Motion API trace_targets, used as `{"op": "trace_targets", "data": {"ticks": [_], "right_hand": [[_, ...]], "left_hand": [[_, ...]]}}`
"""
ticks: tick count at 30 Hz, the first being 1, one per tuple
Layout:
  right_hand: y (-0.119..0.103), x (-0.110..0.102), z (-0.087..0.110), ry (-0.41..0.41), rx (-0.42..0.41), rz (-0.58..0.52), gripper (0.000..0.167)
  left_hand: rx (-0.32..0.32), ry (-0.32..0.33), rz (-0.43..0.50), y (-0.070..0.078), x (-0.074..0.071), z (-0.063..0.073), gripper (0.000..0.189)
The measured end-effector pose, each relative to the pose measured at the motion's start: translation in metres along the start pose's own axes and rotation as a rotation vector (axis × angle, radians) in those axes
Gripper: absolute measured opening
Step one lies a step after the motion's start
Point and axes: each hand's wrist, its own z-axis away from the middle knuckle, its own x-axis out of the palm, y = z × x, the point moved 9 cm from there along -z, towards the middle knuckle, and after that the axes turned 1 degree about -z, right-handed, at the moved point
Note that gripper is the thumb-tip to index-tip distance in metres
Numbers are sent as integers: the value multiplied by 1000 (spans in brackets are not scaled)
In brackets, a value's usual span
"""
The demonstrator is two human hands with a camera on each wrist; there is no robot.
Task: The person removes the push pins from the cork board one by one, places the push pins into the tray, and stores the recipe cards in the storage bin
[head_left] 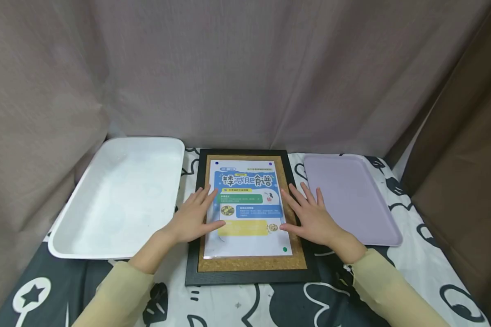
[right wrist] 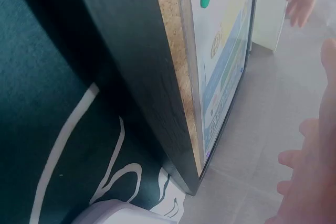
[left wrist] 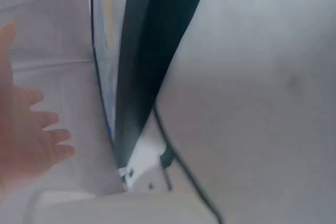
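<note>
A laminated sheet with coloured blocks and Chinese text [head_left: 251,245] lies on a cork board [head_left: 253,264] with a black frame [head_left: 251,278]. A green pushpin [head_left: 285,249] sits at its lower right corner, a dark blue one [head_left: 217,162] at upper left, a purple one [head_left: 270,164] at upper right. My left hand [head_left: 194,218], fingers spread, overlaps the board's left side in the head view. Over the right side spreads my right hand [head_left: 313,218], likewise with straight fingers. Both wrist views show the hands raised above the board's surface, holding nothing.
To the left stands a large white tray [head_left: 118,200], close to the frame. A flat lilac tray [head_left: 352,200] lies on the right. The patterned black-and-white cloth [head_left: 225,304] covers the table, and grey curtains [head_left: 245,72] hang behind it.
</note>
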Motion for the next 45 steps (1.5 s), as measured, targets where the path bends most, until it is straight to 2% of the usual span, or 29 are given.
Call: {"op": "trace_targets", "data": {"ticks": [9, 16, 20, 25, 29, 33, 36, 41, 45], "right_hand": [[1, -1, 1, 29, -15, -3, 91], [1, 1, 1, 4, -3, 8, 91], [1, 3, 1, -7, 6, 2, 89], [1, 4, 1, -16, 14, -3, 88], [2, 5, 1, -15, 14, -8, 86], [2, 5, 0, -6, 10, -17, 85], [1, 4, 0, 17, 2, -23, 84], [-4, 0, 0, 67, -31, -26, 77], [-7, -2, -2, 86, -53, -65, 71]], "left_hand": [[-161, -94, 297, -13, 27, -9, 78], [-249, -108, 507, -15, 34, -12, 76], [-323, -75, 627, -21, 32, -13, 76], [-438, 20, 840, -36, 31, -14, 73], [-517, 81, 950, -47, 33, -15, 66], [-580, 102, 960, -53, 36, -14, 59], [-598, 92, 885, -56, 38, -13, 54], [-561, 98, 738, -58, 37, -12, 48], [-547, 114, 731, -58, 36, -13, 48]]}}
